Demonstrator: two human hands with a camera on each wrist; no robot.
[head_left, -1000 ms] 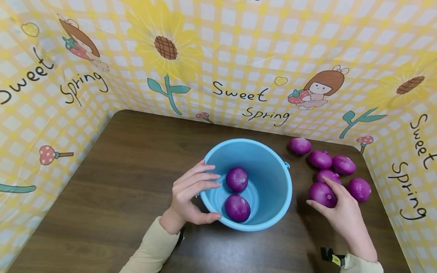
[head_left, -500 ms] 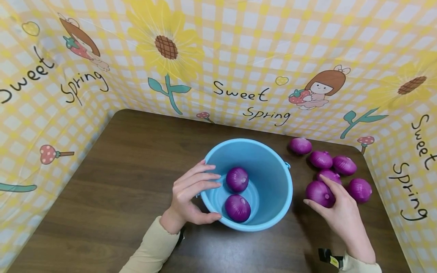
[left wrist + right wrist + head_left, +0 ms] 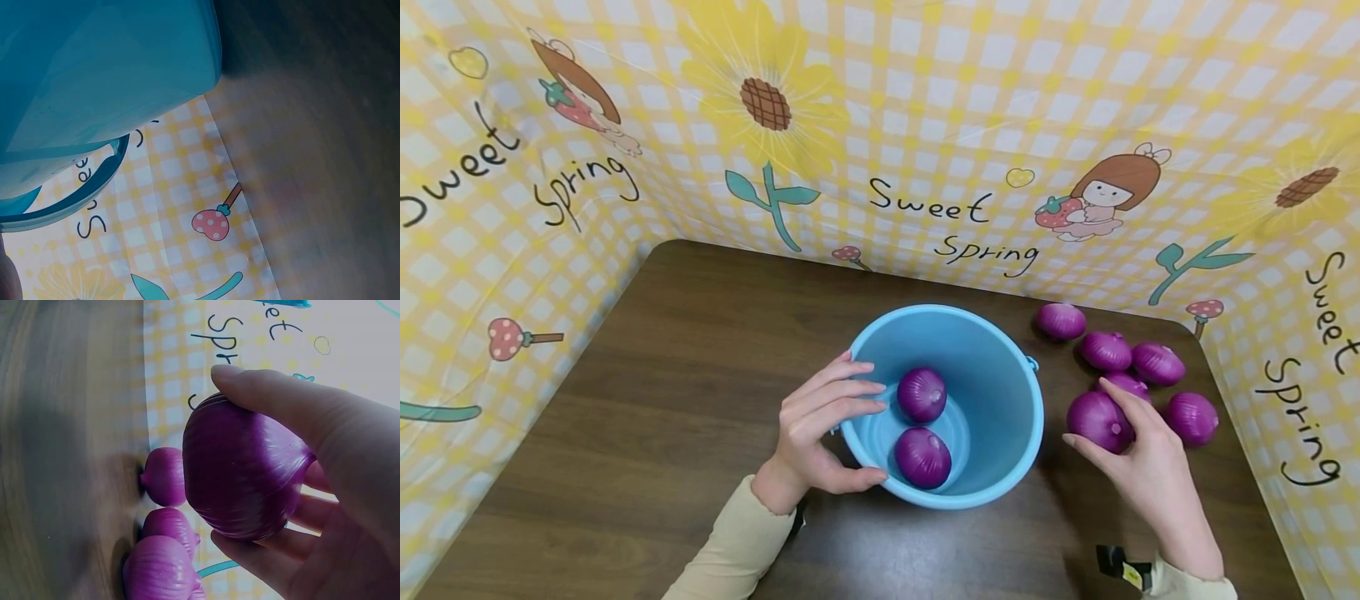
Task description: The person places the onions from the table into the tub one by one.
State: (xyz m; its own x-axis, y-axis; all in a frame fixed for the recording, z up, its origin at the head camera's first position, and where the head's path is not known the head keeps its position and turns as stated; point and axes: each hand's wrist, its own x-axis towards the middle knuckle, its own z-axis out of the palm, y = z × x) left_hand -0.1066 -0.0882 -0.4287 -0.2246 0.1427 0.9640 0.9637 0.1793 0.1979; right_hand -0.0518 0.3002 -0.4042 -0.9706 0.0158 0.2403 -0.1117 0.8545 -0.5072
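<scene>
A light blue bucket [image 3: 996, 392] stands on the table, and its wall [image 3: 112, 75] fills the upper left of the left wrist view. My left hand [image 3: 808, 429] holds its left rim, fingers over the edge and thumb at the near side. Inside lie two purple onions, a farther onion [image 3: 921, 395] and a nearer onion [image 3: 922, 457]. Right of the bucket, my right hand [image 3: 1157, 479] grips another purple onion [image 3: 1096, 421] between thumb and fingers. In the right wrist view that held onion [image 3: 244, 469] appears large, its pointed end toward the palm.
Several more onions [image 3: 1158, 364] lie at the table's back right; one onion [image 3: 1126, 385] is partly hidden behind the right hand's fingers. A checked, printed cloth [image 3: 917, 125] walls the brown table [image 3: 700, 350] at the back and both sides.
My right hand has shifted slightly left with the onion, away from the others and toward the bucket. The left hand and bucket stay put.
</scene>
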